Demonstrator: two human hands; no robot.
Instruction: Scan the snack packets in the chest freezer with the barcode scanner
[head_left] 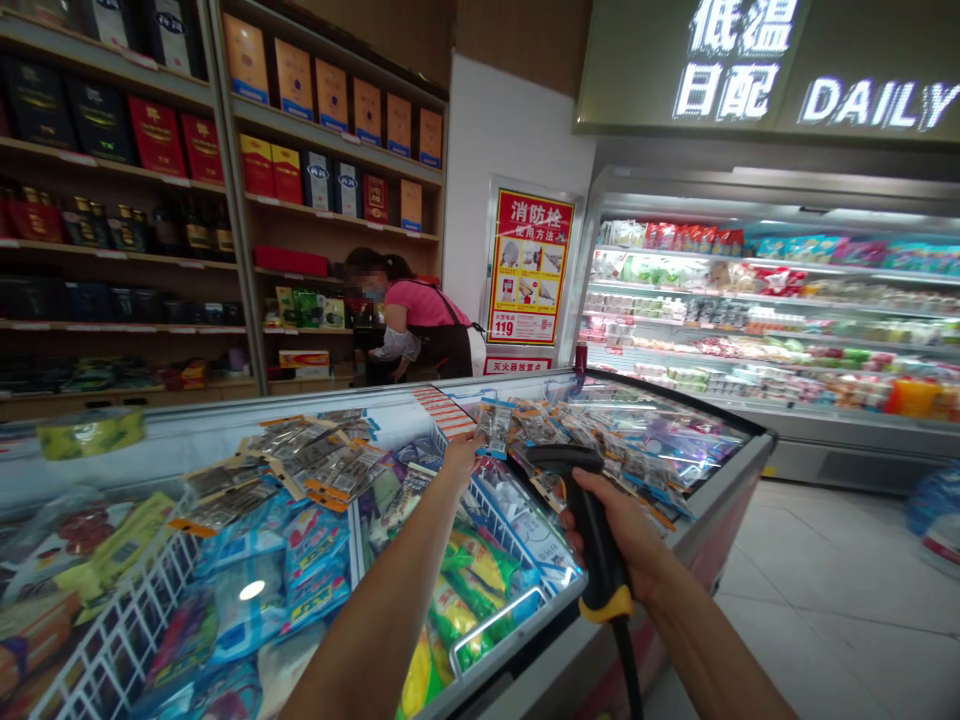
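Note:
My right hand [611, 520] is wrapped round the handle of a black and yellow barcode scanner [596, 540], its cable hanging down. The scanner's head points left, toward my other hand. Stretched out over the chest freezer, my left hand [461, 455] grips a small snack packet [495, 428] with blue and orange edges by its near side. To the right, a spread of similar packets [570, 425] lies on the freezer's glass top, partly behind the scanner. Another pile of packets [322, 460] lies on the glass to the left of my left hand.
Under the glass, the chest freezer [720, 510] holds bagged frozen food and white wire baskets [127, 620]. A roll of yellow tape [90, 432] sits at the left. Beyond the freezer, a person in pink [427, 310] bends by shelves of boxes. A lit refrigerated display [750, 300] stands at the right.

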